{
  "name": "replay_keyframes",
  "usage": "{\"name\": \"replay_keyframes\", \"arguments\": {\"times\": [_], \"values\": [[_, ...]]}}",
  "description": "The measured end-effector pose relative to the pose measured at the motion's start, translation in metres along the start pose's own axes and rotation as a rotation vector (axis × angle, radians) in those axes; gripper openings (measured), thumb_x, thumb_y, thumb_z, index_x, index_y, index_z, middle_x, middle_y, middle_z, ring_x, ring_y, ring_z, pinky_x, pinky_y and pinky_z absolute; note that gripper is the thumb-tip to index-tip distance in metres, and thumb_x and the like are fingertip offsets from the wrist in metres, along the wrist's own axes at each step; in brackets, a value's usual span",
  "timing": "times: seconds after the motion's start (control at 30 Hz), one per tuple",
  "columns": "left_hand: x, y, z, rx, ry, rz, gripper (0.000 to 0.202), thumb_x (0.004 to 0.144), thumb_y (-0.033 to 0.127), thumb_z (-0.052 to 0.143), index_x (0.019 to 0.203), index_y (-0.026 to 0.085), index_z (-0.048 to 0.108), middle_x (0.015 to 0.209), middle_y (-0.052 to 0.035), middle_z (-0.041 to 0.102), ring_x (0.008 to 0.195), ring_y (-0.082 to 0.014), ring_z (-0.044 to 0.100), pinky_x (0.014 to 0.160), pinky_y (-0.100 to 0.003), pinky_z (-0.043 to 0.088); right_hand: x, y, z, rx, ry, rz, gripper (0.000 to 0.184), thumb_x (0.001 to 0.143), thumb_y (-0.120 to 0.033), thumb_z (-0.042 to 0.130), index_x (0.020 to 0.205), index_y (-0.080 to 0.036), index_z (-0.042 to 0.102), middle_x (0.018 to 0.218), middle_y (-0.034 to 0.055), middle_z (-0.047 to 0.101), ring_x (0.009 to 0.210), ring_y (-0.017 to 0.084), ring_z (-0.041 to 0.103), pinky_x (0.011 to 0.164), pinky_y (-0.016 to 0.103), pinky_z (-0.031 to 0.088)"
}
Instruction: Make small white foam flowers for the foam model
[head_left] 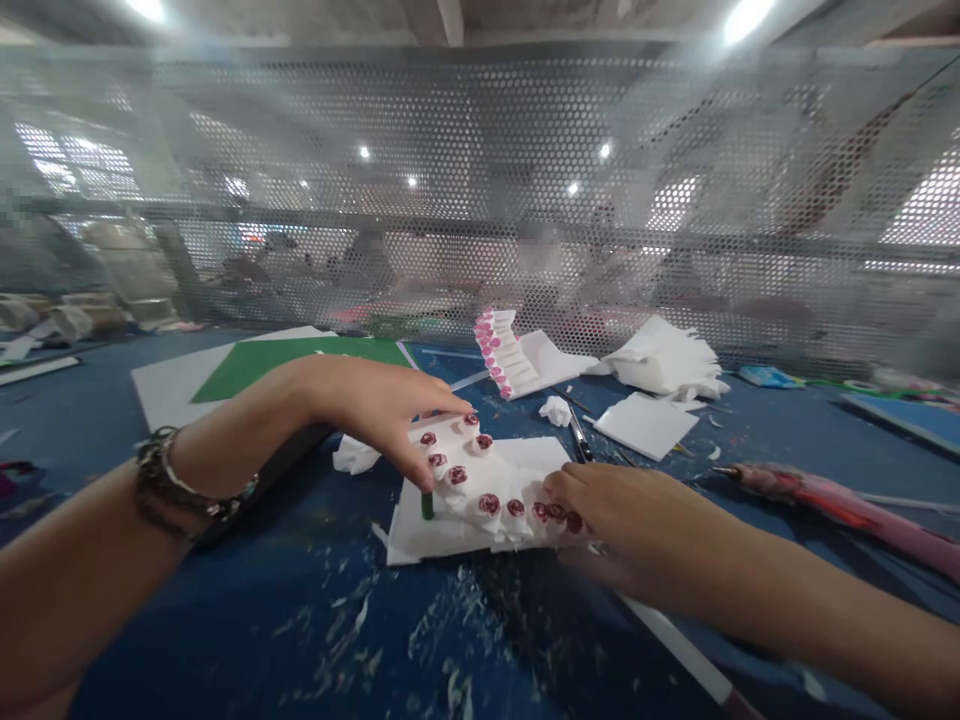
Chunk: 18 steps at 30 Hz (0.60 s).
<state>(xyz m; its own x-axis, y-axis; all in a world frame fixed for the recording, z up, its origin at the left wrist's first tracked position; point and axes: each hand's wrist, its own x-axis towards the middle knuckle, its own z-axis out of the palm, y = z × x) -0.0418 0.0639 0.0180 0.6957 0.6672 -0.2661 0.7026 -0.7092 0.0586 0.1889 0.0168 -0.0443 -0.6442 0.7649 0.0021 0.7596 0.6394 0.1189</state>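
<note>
A white, paper-like piece dotted with several small dark red rosettes [489, 504] lies over a stack of white sheets [420, 541] at the centre of the table. My left hand [382, 410] arches over its left side, thumb at the near left and fingertips at the far edge, closed on it. Below the thumb a short green stick [427, 505] stands out. At the right end of the rosette row, the curled fingers of my right hand [600, 500] close on the piece; their tips are partly hidden.
Behind the hands lie a green sheet [247, 370], a pink-edged pleated paper strip [510, 355], crumpled white paper [664, 355] and a white pad [645, 425]. A pen-like tool [580, 440] lies near my right hand. A red-handled pointed tool [817, 495] is farther right. Perforated metal mesh [480, 180] closes off the back.
</note>
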Motion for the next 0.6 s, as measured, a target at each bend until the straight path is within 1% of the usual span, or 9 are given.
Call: {"name": "replay_keyframes", "arguments": {"times": [0.07,0.2,0.43,0.53,0.6], "values": [[0.0,0.001,0.0,0.012,-0.005,-0.005,0.069,0.065,0.05,0.057,0.125,0.02,0.038,0.13,-0.0094,0.042,0.116,-0.0271,0.038,0.092,-0.033,0.032,-0.001,-0.001,-0.002,0.003,-0.016,0.0,0.015,0.072,-0.024,0.049,0.085,-0.018,0.053,0.082,0.0054,0.059,0.073,0.025,0.059,0.057,0.035,0.042],[0.0,0.002,0.0,-0.017,-0.006,0.003,0.065,0.064,0.048,0.059,0.121,0.02,0.042,0.125,-0.0094,0.047,0.111,-0.025,0.043,0.088,-0.031,0.034,-0.002,-0.001,-0.002,-0.011,-0.019,-0.004,0.016,0.071,-0.024,0.051,0.085,-0.017,0.054,0.082,0.0064,0.06,0.073,0.025,0.06,0.055,0.034,0.041],[-0.002,0.003,0.0,-0.039,0.022,0.032,0.061,0.063,0.047,0.061,0.115,0.019,0.046,0.114,-0.0092,0.053,0.1,-0.0237,0.049,0.079,-0.028,0.037,-0.001,0.001,0.004,-0.027,0.06,-0.036,0.015,0.069,-0.024,0.055,0.082,-0.017,0.054,0.076,0.0046,0.059,0.066,0.022,0.059,0.051,0.03,0.039],[-0.004,0.005,0.0,-0.022,0.051,0.043,0.058,0.063,0.045,0.061,0.113,0.019,0.047,0.111,-0.0086,0.054,0.097,-0.0226,0.05,0.077,-0.027,0.038,-0.002,0.0,-0.001,-0.01,0.015,-0.024,0.016,0.07,-0.025,0.055,0.084,-0.017,0.054,0.079,0.0053,0.06,0.068,0.021,0.059,0.054,0.03,0.04],[-0.007,0.007,0.0,0.002,0.076,0.057,0.057,0.064,0.045,0.06,0.113,0.019,0.046,0.113,-0.009,0.053,0.098,-0.0224,0.05,0.077,-0.027,0.038,-0.004,0.0,-0.008,0.01,-0.033,-0.023,0.017,0.072,-0.026,0.054,0.086,-0.017,0.054,0.082,0.0059,0.061,0.071,0.021,0.059,0.057,0.031,0.041]]}}
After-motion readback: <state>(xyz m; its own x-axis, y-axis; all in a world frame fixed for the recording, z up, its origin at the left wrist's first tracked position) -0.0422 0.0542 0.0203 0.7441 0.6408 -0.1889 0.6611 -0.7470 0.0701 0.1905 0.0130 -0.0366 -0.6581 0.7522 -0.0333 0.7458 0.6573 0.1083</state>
